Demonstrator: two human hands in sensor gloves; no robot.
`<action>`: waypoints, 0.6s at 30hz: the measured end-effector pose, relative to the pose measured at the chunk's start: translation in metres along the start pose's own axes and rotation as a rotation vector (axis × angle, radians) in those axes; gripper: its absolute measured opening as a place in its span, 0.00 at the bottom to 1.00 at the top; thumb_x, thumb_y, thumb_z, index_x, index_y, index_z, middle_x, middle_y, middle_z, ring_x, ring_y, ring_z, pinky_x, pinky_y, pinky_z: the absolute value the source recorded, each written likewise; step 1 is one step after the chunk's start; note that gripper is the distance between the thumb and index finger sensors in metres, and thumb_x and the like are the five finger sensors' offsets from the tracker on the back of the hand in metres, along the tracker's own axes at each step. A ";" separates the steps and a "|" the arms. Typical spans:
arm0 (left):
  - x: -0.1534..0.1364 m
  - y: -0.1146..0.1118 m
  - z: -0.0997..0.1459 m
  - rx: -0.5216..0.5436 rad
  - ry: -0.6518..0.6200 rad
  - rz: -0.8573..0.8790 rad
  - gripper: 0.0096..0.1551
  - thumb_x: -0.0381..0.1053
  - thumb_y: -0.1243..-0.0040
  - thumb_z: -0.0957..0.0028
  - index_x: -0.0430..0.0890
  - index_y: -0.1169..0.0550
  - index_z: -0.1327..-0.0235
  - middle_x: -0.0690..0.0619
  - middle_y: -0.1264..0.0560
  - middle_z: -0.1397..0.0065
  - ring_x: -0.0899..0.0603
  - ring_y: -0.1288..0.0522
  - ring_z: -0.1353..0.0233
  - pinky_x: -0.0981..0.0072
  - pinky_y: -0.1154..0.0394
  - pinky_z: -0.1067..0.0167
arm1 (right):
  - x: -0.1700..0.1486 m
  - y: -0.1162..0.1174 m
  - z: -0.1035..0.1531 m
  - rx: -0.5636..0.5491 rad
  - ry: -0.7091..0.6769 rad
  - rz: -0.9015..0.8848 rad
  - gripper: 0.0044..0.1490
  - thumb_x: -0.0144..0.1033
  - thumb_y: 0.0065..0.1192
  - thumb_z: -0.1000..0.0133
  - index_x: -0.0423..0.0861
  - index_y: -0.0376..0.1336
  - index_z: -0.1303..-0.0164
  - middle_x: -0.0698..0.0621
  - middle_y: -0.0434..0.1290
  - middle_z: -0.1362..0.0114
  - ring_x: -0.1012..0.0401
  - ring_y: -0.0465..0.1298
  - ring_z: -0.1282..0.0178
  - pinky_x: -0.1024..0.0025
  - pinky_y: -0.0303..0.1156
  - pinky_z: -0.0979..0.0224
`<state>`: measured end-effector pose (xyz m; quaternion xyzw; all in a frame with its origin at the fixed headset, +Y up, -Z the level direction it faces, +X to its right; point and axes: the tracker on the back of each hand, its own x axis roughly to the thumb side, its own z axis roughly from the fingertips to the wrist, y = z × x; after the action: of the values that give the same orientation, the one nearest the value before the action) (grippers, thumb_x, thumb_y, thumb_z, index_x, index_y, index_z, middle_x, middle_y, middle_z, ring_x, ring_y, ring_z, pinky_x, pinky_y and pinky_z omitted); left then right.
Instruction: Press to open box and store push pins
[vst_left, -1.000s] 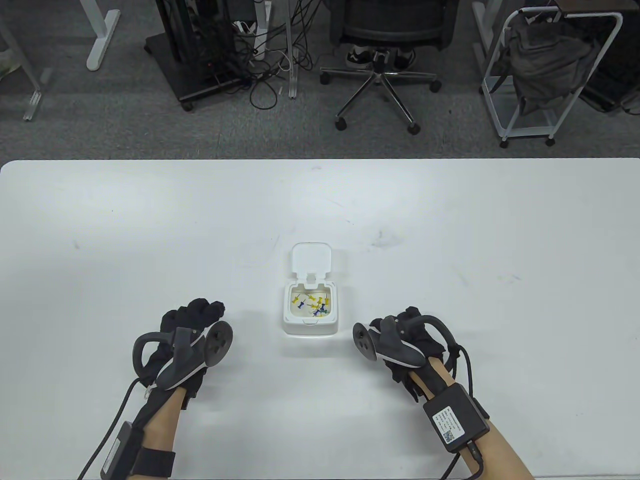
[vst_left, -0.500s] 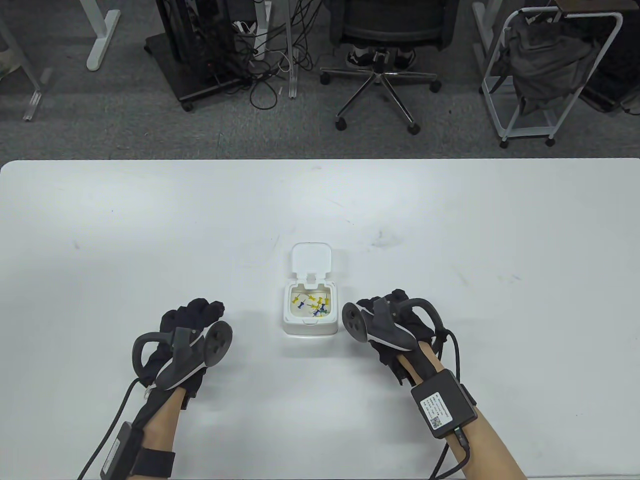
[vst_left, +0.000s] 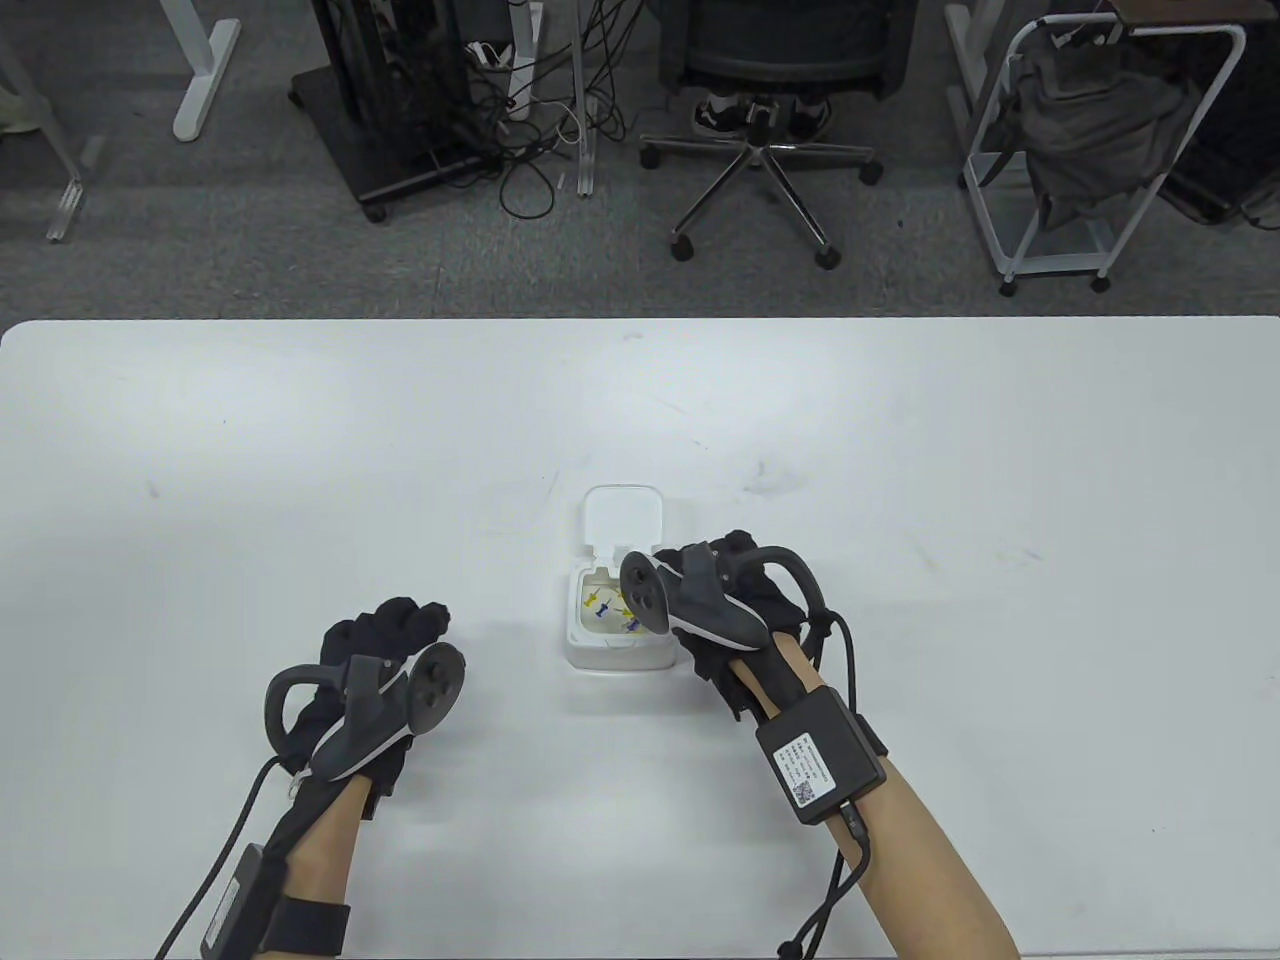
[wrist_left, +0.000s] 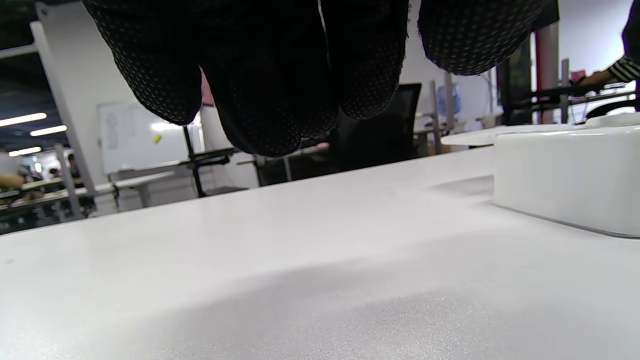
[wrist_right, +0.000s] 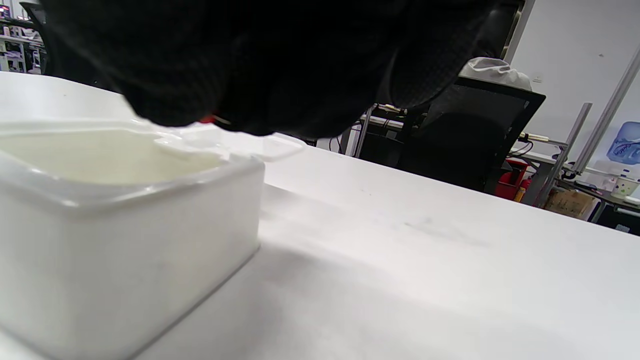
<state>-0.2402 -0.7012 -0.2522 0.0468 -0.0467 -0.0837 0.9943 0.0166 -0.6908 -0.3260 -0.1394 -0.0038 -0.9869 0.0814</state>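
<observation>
A small white box (vst_left: 612, 655) stands open at the table's middle, its lid (vst_left: 622, 517) flipped back flat behind it. Several yellow and blue push pins (vst_left: 600, 603) lie inside. My right hand (vst_left: 745, 575) is at the box's right rim, and its tracker hides the right part of the opening. In the right wrist view my curled fingers (wrist_right: 250, 60) hover just over the box (wrist_right: 125, 240); whether they hold anything is hidden. My left hand (vst_left: 395, 625) rests on the table left of the box with nothing in it. Its fingers (wrist_left: 260, 100) hang beside the box (wrist_left: 565, 175).
The white table (vst_left: 900, 450) has faint scuff marks behind and right of the box. Beyond its far edge are an office chair (vst_left: 760, 130), a white cart (vst_left: 1090, 150) and cables on the floor.
My right hand has moved left and forward, from the table right of the box to the box's right rim. The left hand and the box have not moved.
</observation>
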 end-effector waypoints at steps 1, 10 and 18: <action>0.000 0.000 0.000 0.001 0.000 0.000 0.32 0.65 0.49 0.47 0.56 0.26 0.30 0.53 0.25 0.24 0.45 0.18 0.32 0.44 0.25 0.26 | 0.003 0.000 -0.002 -0.001 -0.003 -0.003 0.29 0.47 0.67 0.56 0.59 0.62 0.44 0.60 0.79 0.42 0.58 0.82 0.43 0.44 0.68 0.20; 0.000 0.000 0.001 0.005 -0.004 0.000 0.32 0.65 0.49 0.47 0.56 0.26 0.30 0.53 0.25 0.24 0.45 0.18 0.32 0.44 0.25 0.26 | 0.021 0.003 -0.015 -0.003 -0.006 -0.005 0.29 0.46 0.67 0.55 0.59 0.62 0.43 0.60 0.79 0.41 0.57 0.81 0.42 0.43 0.67 0.20; 0.000 0.000 0.001 0.006 -0.003 0.001 0.32 0.65 0.49 0.47 0.56 0.26 0.30 0.53 0.25 0.24 0.45 0.18 0.32 0.44 0.25 0.26 | 0.014 0.003 -0.012 -0.014 0.008 -0.019 0.33 0.49 0.66 0.55 0.58 0.61 0.39 0.58 0.77 0.35 0.55 0.79 0.36 0.43 0.66 0.20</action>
<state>-0.2402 -0.7017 -0.2514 0.0498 -0.0484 -0.0830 0.9941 0.0003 -0.6963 -0.3337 -0.1358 0.0021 -0.9882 0.0712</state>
